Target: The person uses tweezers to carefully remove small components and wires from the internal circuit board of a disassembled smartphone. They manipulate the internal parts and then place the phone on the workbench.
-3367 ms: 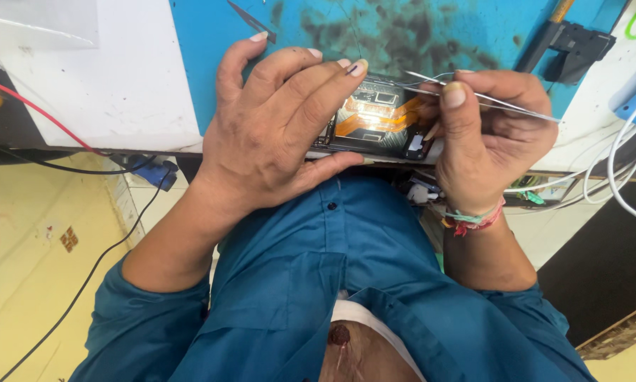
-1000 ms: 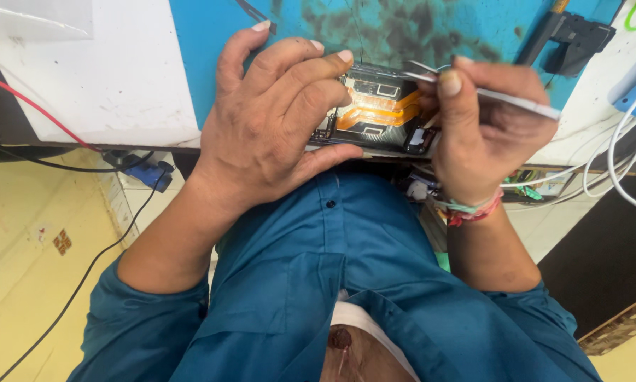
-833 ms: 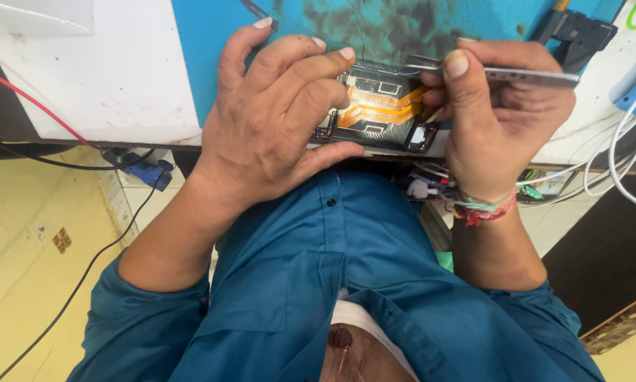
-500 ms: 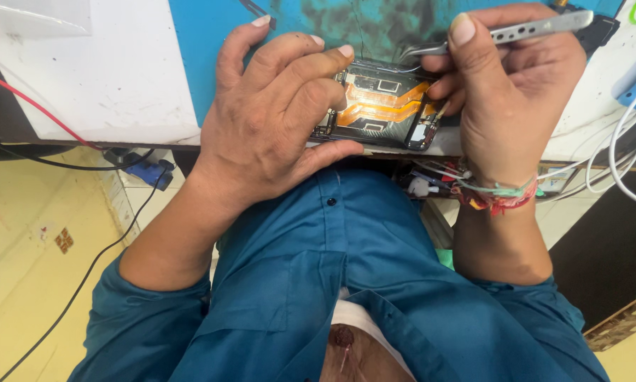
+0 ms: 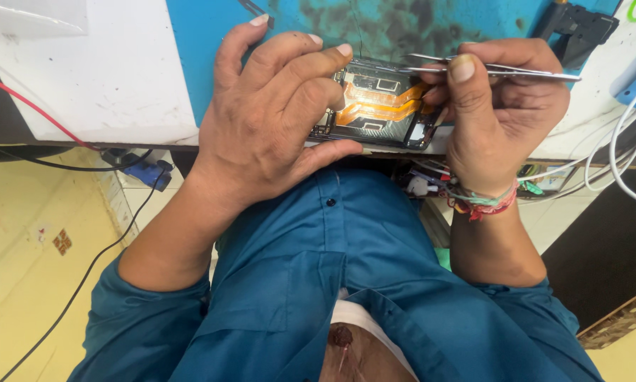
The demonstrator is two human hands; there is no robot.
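Note:
An opened phone with orange flex cables lies at the near edge of a blue work mat. My left hand rests over the phone's left part and holds it down, fingers bent on its top edge. Metal tweezers are pinched in my right hand, lying level, with their tips at the phone's upper edge. Most of the phone's left side is hidden under my left hand.
A white bench top lies left of the mat. A red wire and black cables run at the left. White cables hang at the right. A black tool sits at the top right.
My right hand has turned the tweezers from pointing up-right to level and brought their tips to the phone's top edge. My left hand has stayed on the phone.

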